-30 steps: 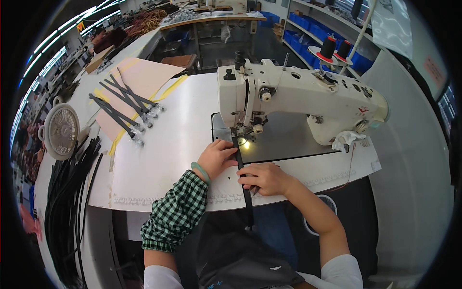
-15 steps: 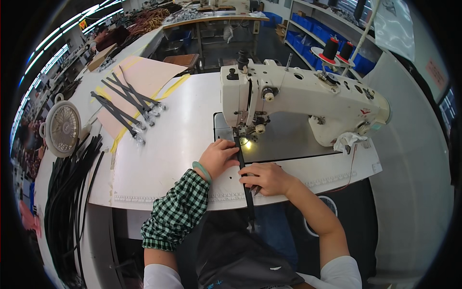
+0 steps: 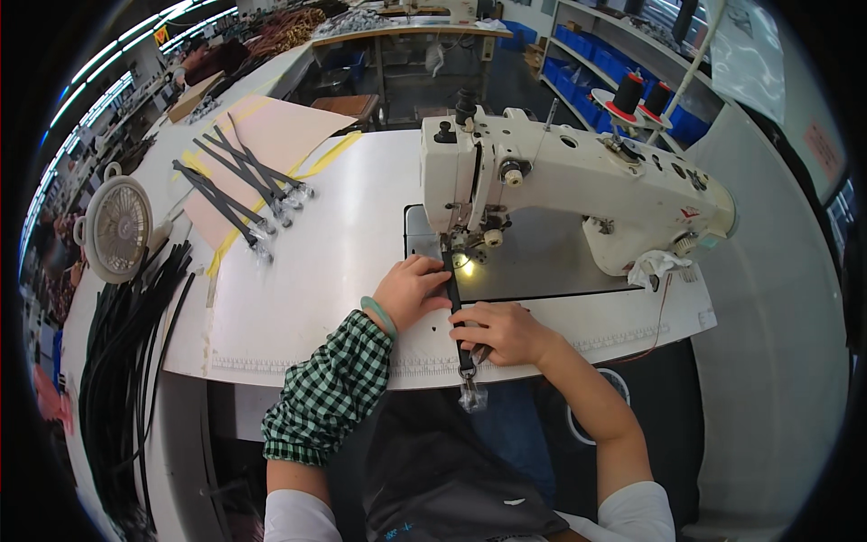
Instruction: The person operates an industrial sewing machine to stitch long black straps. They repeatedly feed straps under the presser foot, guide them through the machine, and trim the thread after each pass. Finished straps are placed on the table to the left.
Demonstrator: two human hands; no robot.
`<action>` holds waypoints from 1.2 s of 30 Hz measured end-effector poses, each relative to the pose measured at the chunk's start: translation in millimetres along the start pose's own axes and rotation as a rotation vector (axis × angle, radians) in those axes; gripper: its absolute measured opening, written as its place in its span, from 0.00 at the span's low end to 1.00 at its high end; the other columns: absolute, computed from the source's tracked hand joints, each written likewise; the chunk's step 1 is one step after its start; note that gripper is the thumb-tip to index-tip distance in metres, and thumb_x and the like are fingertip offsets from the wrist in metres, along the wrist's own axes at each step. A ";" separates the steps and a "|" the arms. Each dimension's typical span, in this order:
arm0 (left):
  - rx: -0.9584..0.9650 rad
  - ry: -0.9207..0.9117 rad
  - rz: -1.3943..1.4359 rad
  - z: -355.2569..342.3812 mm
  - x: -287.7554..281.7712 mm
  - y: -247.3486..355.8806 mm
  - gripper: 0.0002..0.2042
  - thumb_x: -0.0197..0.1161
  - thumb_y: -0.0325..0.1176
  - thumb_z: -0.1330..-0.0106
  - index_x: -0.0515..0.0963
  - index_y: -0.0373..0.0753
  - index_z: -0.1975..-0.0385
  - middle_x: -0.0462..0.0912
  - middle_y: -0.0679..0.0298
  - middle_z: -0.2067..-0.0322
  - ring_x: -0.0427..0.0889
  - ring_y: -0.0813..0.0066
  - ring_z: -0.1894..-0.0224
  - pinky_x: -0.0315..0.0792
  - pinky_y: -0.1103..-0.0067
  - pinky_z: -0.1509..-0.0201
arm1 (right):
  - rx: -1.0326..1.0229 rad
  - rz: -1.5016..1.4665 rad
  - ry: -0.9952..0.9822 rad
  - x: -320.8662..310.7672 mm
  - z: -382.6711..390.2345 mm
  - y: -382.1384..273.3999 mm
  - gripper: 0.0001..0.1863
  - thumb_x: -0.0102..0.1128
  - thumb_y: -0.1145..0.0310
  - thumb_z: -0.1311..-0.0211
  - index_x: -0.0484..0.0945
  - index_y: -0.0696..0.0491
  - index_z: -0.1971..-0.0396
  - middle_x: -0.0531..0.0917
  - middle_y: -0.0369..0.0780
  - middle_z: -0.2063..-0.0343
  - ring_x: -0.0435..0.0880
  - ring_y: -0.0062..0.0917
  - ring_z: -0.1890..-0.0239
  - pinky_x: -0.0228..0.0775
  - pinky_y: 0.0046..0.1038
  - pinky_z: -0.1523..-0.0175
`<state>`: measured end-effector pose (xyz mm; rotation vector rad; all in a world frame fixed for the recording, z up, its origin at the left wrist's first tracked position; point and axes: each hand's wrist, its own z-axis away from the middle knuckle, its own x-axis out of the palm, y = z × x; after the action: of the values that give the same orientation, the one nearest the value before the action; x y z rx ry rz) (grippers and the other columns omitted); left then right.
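Observation:
A narrow black strap (image 3: 454, 287) runs from under the needle area of the white sewing machine (image 3: 578, 172) toward me. Its near end carries a metal fitting in clear plastic (image 3: 472, 394), hanging over the table's front edge. My left hand (image 3: 411, 294), close to the machine, presses its fingers on the strap from the left. Nearer to me, my right hand (image 3: 501, 332) has its fingers curled over the strap from the right. A small dark pointed tool (image 3: 481, 353) shows beneath that hand; its kind is hard to make out. A lit lamp (image 3: 465, 266) shines beside the needle.
Several finished-looking straps (image 3: 239, 176) with plastic-wrapped ends lie on pink sheeting (image 3: 271, 126) at the left. A bundle of long black strips (image 3: 135, 361) and a round pale basket (image 3: 117, 230) are farther left. Thread cones (image 3: 626, 95) stand behind the machine.
The strap has slid forward toward the machine, bringing its plastic-wrapped end up from my lap to the table edge. Both hands stay in nearly the same places on it.

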<state>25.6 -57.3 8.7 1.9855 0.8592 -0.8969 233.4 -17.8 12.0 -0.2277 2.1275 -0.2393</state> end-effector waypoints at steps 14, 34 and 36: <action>-0.004 -0.048 0.002 1.8 -1.4 -1.4 0.21 0.65 0.40 0.57 0.75 0.37 0.62 0.72 0.60 0.58 0.69 0.65 0.54 0.64 0.73 0.53 | -0.004 -0.030 0.000 -5.8 -2.3 -2.0 0.17 0.59 0.76 0.68 0.77 0.51 0.70 0.77 0.34 0.65 0.76 0.26 0.72 0.70 0.26 0.70; 0.062 0.068 -0.042 -1.9 4.7 -0.7 0.12 0.58 0.22 0.56 0.78 0.38 0.69 0.77 0.61 0.67 0.75 0.67 0.65 0.72 0.77 0.61 | 0.118 0.062 0.029 -7.0 -5.6 34.8 0.20 0.56 0.78 0.68 0.76 0.49 0.67 0.79 0.32 0.64 0.79 0.26 0.75 0.72 0.25 0.72; 0.058 0.083 -0.069 -2.7 4.8 -0.4 0.13 0.57 0.21 0.56 0.78 0.38 0.68 0.77 0.61 0.67 0.75 0.67 0.64 0.72 0.76 0.60 | 0.123 0.089 0.051 -4.4 -6.6 39.0 0.20 0.56 0.78 0.68 0.77 0.48 0.67 0.78 0.31 0.63 0.79 0.26 0.75 0.72 0.25 0.72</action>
<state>28.6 -53.7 5.8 2.0664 0.9636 -0.8921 227.4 21.4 9.0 -0.0550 2.1582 -0.3257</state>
